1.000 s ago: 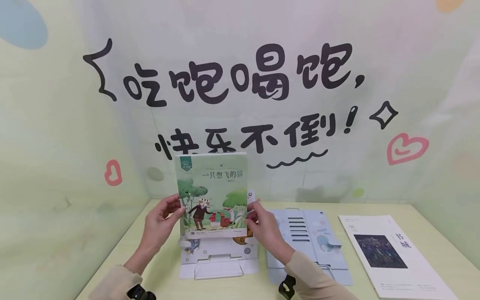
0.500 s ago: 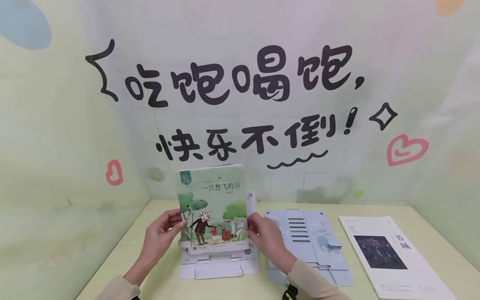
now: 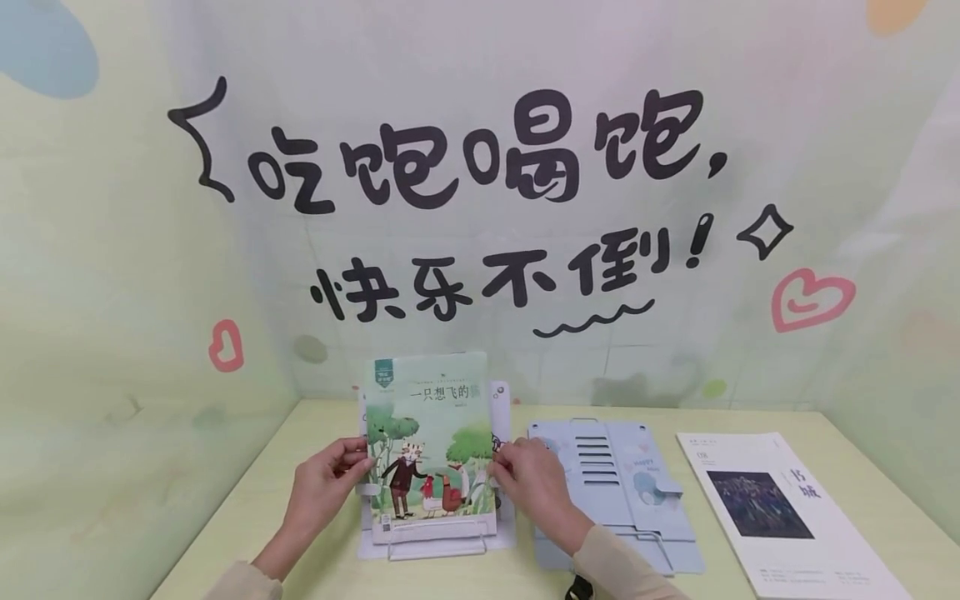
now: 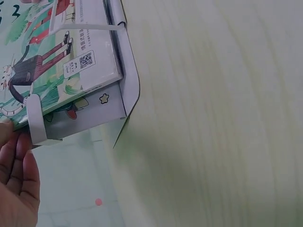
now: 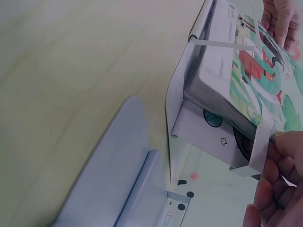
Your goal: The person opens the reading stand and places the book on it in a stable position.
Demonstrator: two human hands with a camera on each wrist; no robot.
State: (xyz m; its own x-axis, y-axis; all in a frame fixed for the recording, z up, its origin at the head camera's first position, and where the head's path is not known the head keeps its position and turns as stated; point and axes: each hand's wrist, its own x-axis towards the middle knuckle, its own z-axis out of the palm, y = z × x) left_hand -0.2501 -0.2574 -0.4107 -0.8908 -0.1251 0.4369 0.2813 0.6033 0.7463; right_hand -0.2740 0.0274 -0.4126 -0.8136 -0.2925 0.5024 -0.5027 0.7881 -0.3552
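Observation:
A green picture book [image 3: 431,433] with a cat on its cover leans upright against a white book stand [image 3: 501,408]. Its lower edge sits behind the stand's wire bar [image 3: 438,552]. My left hand [image 3: 322,487] pinches the book's left edge, thumb in front and fingers behind. At the opposite edge my right hand [image 3: 536,487] holds the book in the same way. In the left wrist view, a white side clip [image 4: 36,113] of the stand overlaps the cover beside my fingers. The right wrist view shows the matching clip [image 5: 258,149] close to my thumb.
A light blue book stand [image 3: 600,454] lies folded on the table [image 3: 247,500], just right of my right hand. Farther right lies a white book [image 3: 787,517] with a dark picture. A printed curtain [image 3: 480,50] hangs behind the table.
Both hands have lowered the book from in front of the stand's upper part, down and back onto the stand. Its lower edge now sits behind the wire bar.

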